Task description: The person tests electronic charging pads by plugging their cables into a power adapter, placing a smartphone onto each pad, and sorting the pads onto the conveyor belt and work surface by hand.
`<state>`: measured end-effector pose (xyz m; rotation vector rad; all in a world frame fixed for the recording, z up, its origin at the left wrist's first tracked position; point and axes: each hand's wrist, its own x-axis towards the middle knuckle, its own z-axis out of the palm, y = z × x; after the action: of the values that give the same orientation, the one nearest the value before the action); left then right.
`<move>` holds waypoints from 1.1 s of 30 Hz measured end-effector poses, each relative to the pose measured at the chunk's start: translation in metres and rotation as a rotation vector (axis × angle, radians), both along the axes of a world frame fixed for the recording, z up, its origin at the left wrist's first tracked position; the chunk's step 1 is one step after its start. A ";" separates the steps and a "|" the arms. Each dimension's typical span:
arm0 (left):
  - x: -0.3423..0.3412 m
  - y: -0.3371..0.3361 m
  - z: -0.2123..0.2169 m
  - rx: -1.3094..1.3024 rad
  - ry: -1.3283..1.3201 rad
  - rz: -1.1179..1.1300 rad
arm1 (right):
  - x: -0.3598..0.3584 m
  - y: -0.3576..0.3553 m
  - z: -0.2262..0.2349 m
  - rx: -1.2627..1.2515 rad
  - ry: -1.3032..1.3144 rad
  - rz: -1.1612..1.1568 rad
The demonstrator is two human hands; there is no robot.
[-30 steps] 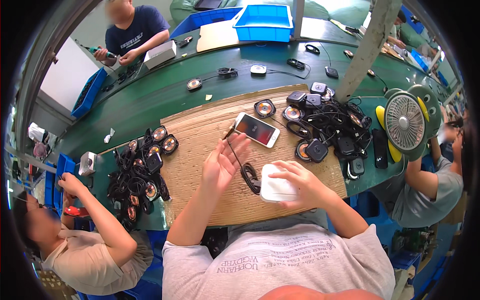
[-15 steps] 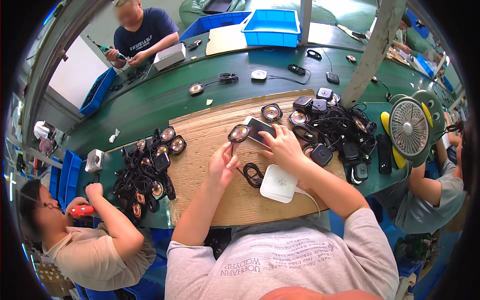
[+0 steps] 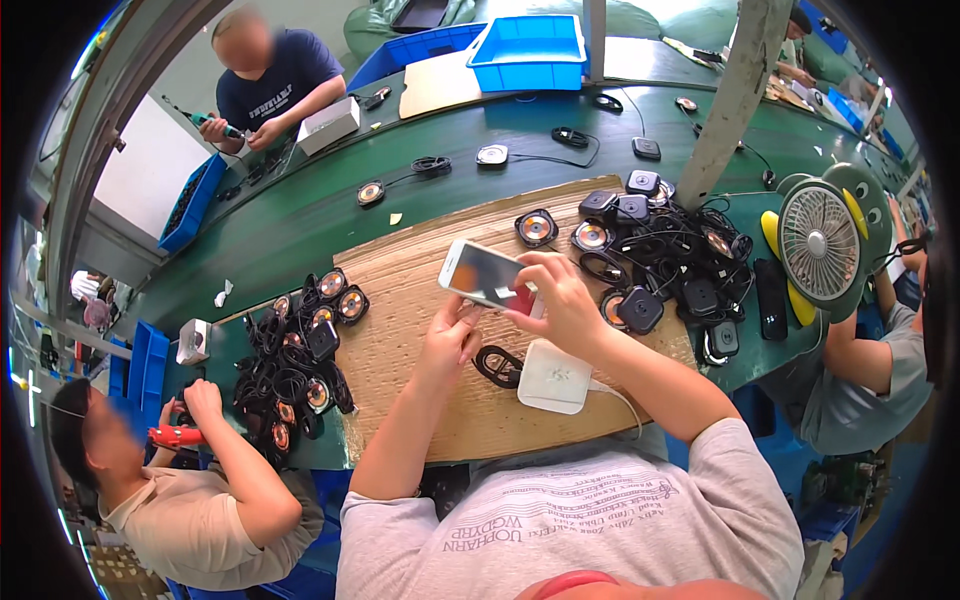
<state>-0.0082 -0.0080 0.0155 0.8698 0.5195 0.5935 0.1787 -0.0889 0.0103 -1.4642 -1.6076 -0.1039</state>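
Observation:
My right hand (image 3: 560, 295) grips a white-framed smartphone (image 3: 482, 275) by its right end, with the screen facing up above the cardboard sheet (image 3: 400, 250). Below the phone's left end, my left hand (image 3: 450, 340) is pinched closed; the round wireless charger it held a moment ago is now hidden behind the phone. A black coiled cable (image 3: 497, 367) lies beside that hand. To its right sits a white square power block (image 3: 555, 377) with a white cord, under my right forearm.
Chargers with tangled black cables are heaped on the left (image 3: 290, 350) and right (image 3: 690, 250). A fan (image 3: 818, 243) stands beyond the right heap. More chargers (image 3: 492, 155) lie on the green belt (image 3: 300, 220). Co-workers sit left, right and across, near a blue bin (image 3: 527, 55).
My right hand has lifted the phone off the cardboard and brought it left, over my left hand and the charger. The chargers on the belt have shifted slightly left in view.

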 end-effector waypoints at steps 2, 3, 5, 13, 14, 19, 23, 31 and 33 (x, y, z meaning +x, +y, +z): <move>-0.004 0.003 -0.009 0.017 -0.020 -0.021 | -0.003 -0.002 0.002 0.007 -0.015 0.023; -0.006 0.005 -0.013 0.026 -0.030 -0.033 | -0.005 -0.003 0.003 0.011 -0.023 0.033; -0.007 0.005 -0.014 0.032 -0.042 -0.058 | -0.005 -0.004 0.004 0.011 -0.033 0.030; -0.004 0.000 -0.006 0.073 0.070 -0.032 | -0.005 -0.006 -0.002 0.008 0.002 0.045; -0.004 0.000 -0.006 0.078 0.092 -0.035 | -0.006 -0.006 -0.003 0.000 0.011 0.048; -0.007 0.001 -0.008 0.104 0.124 0.012 | -0.006 -0.006 -0.004 -0.040 -0.002 0.039; -0.007 0.005 -0.011 0.127 0.140 0.012 | -0.004 -0.005 -0.008 -0.070 0.000 0.041; -0.002 0.009 -0.021 0.183 0.158 -0.021 | -0.007 -0.010 -0.011 -0.160 0.008 0.013; 0.000 0.008 -0.023 0.198 0.159 0.003 | -0.007 -0.008 -0.013 -0.157 0.009 0.034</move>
<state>-0.0078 0.0005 -0.0080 1.1104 0.6125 0.5878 0.1720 -0.0971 -0.0028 -1.5531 -1.6633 0.0501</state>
